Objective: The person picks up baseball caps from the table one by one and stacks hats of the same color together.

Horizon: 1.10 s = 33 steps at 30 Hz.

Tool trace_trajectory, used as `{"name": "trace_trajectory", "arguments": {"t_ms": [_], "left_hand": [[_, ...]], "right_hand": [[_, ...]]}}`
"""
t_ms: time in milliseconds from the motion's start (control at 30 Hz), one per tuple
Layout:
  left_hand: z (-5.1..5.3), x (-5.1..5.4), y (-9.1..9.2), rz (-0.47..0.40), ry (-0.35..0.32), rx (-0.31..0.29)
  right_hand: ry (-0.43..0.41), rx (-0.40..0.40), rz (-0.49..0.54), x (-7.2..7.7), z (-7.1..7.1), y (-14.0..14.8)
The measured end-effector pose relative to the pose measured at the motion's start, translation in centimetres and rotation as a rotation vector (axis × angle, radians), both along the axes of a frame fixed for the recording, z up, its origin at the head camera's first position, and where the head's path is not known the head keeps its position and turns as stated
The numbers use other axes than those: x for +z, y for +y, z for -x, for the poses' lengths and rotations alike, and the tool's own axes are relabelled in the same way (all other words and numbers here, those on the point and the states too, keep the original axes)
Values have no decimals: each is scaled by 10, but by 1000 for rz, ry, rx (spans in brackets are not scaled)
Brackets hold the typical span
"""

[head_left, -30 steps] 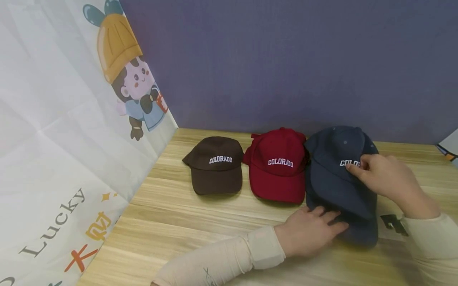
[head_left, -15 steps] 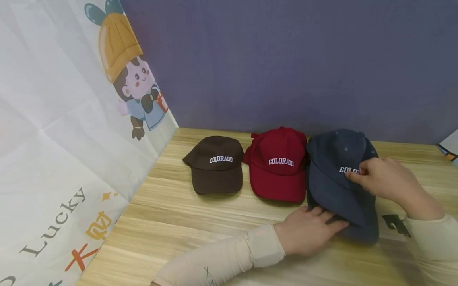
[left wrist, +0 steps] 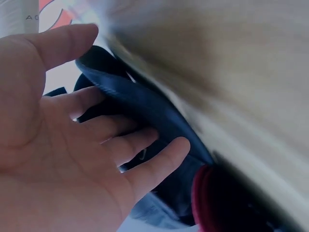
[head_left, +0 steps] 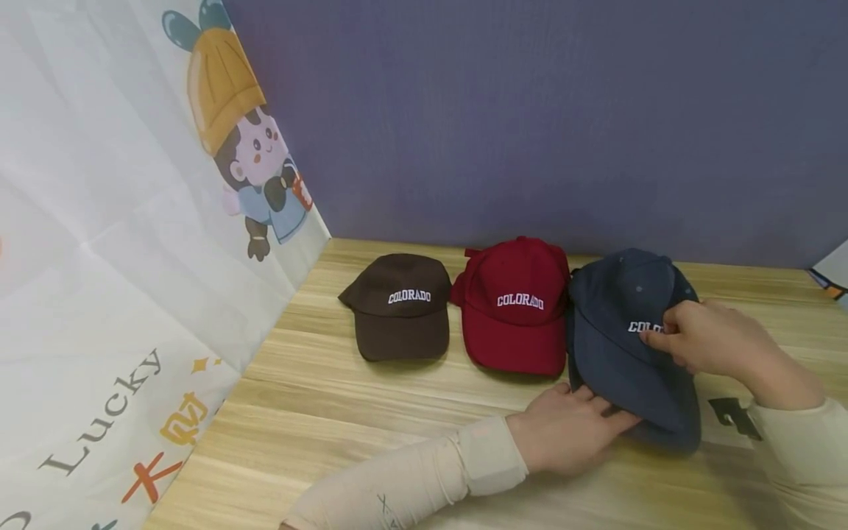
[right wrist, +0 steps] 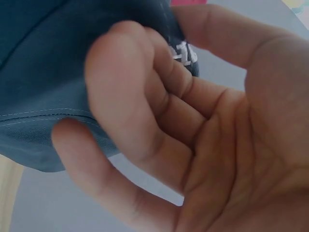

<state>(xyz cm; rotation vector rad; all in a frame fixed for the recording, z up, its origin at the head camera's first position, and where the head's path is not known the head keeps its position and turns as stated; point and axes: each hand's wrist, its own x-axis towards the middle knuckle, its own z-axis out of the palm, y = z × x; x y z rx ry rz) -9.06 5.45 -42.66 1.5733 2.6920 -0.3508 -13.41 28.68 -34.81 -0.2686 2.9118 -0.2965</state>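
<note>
A navy baseball cap [head_left: 623, 361] with white lettering is at the right of the row. My right hand [head_left: 722, 342] pinches its front panel beside the lettering, thumb and fingers curled on the cloth. Another navy brim-like layer [head_left: 685, 434] shows just below its brim, mostly covered. My left hand [head_left: 570, 427] lies palm up at the brim's front left edge, with extended fingers reaching partly under it. In the left wrist view, those loosely spread fingers [left wrist: 159, 164] lie against navy cloth. Immediately left is a red cap [head_left: 517, 342], its side against the navy one.
A brown cap [head_left: 404, 338] with the same lettering is left of the red cap, on the wood-grain table [head_left: 318, 412]. A small black piece [head_left: 734, 416] lies near my right sleeve. A blue-grey panel [head_left: 530, 118] stands behind, with a printed white sheet [head_left: 99, 221] at left.
My right hand has lowered the navy cap slightly and brought it toward me, so its brim covers more of the layer below. My left hand has stayed almost still.
</note>
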Motion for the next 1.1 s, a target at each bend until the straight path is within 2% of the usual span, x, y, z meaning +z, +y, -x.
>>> {"name": "trace_trajectory", "arguments": {"t_ms": [100, 233, 433, 600, 667, 733, 967, 1100], "left_hand": [[-2, 2, -1, 3, 31, -4], [-3, 11, -3, -17, 71, -29], [1, 24, -6, -111, 54, -42], [5, 32, -7, -195, 115, -28], [6, 33, -8, -213, 128, -19], [7, 32, -8, -213, 112, -11], [10, 22, -9, -64, 41, -6], [11, 17, -8, -45, 16, -3]], "right_hand": [[-12, 0, 12, -3, 2, 0], [-16, 0, 29, -7, 4, 1], [-34, 3, 64, -13, 8, 3], [-59, 3, 104, -19, 11, 4], [-57, 2, 114, -20, 12, 4], [-60, 0, 120, -22, 13, 4], [-76, -7, 121, -26, 16, 3], [-85, -3, 120, -28, 17, 2]]}}
